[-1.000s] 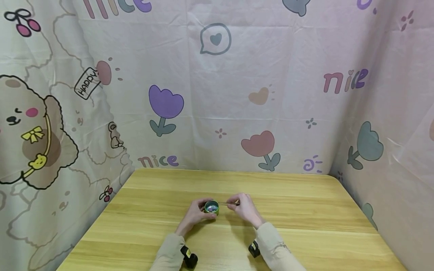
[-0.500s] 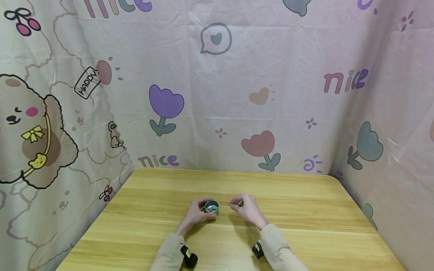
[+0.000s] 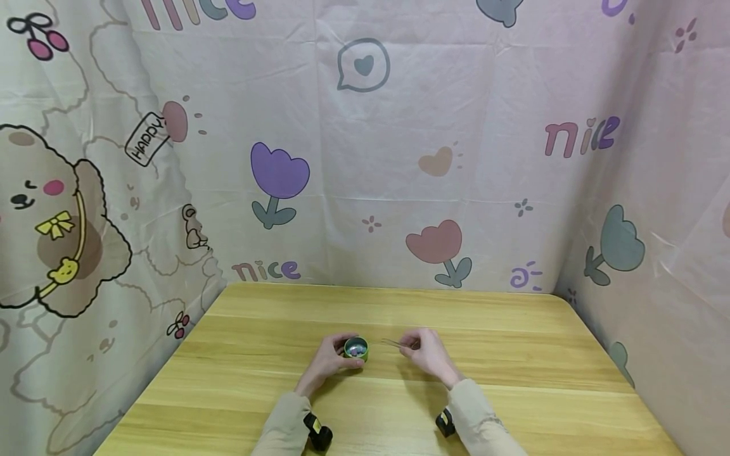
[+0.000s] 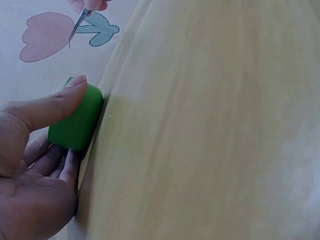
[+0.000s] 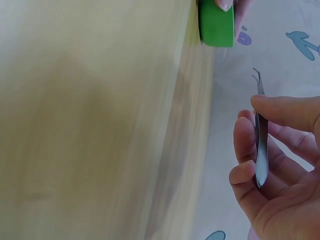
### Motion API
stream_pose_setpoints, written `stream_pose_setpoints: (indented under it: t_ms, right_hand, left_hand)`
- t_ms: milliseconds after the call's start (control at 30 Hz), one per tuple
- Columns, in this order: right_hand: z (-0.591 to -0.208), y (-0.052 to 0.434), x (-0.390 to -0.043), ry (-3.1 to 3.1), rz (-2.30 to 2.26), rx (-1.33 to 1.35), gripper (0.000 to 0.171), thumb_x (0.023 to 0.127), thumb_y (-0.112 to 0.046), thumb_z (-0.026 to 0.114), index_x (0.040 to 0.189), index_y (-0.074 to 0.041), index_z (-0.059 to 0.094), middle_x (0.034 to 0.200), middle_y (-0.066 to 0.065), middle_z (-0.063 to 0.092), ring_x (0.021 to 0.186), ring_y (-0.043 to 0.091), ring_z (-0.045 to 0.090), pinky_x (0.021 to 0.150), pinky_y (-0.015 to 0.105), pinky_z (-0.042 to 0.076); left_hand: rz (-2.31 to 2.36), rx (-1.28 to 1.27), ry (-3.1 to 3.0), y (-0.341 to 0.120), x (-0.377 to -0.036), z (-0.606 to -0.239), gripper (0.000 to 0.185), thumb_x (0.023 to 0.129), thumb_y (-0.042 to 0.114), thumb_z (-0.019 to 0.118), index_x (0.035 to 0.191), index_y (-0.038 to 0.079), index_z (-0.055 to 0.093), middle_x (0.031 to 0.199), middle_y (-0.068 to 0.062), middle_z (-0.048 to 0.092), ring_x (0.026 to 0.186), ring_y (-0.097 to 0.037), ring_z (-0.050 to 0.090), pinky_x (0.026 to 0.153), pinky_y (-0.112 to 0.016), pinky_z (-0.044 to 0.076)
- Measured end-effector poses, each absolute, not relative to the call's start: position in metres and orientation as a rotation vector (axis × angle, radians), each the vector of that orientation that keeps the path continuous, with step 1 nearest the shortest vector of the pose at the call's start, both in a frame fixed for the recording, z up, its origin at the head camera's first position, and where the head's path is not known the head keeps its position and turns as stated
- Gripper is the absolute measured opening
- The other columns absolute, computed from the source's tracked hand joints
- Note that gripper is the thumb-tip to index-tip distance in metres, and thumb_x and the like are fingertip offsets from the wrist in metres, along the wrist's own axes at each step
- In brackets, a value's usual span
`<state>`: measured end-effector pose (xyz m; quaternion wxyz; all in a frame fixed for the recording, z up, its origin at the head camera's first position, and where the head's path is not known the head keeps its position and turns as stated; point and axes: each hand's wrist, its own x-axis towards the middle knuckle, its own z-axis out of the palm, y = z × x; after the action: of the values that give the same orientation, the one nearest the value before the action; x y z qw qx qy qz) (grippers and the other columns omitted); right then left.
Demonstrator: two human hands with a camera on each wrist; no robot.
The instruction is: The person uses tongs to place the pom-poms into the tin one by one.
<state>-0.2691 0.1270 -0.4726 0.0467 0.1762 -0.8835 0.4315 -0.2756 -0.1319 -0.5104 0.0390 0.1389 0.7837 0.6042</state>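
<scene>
A small round green tin (image 3: 356,349) with a shiny inside stands on the wooden table (image 3: 513,354). My left hand (image 3: 329,360) grips its side, thumb on the green wall (image 4: 76,123). The tin (image 5: 216,23) also shows at the top of the right wrist view. To the right of the tin, my right hand (image 3: 424,351) pinches thin metal tweezers (image 3: 393,342) between thumb and fingers, tips pointing left toward the tin but apart from it. The tweezers (image 5: 260,127) have bent tips; nothing shows between them. They appear far off in the left wrist view (image 4: 77,24).
A cartoon-printed cloth (image 3: 365,158) hangs as a backdrop behind and on both sides of the table. Small black wrist cameras (image 3: 318,434) sit on both beige sleeves.
My right hand has drawn the tweezers away from the tin, moving to the right. The left hand and the tin have stayed where they were.
</scene>
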Motion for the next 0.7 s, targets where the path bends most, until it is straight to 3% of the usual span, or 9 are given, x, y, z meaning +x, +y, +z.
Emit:
stream_pose_setpoints:
  t_ms: [700]
  right_hand:
    - [-0.477,0.157,-0.265,-2.741,1.259,0.432,0.006,0.082,-0.003,0.077,0.084,-0.004,0.071,0.079,0.005,0.072,0.071,0.009,0.062,0.066,0.019,0.054]
  left_hand:
    - [1.881,0.412,2.394,-0.131,-0.275,-0.509,0.065,0.073,-0.004,0.085,0.131,-0.010,0.058,0.128,-0.030,0.063,0.122,-0.042,0.061,0.109,-0.055,0.048]
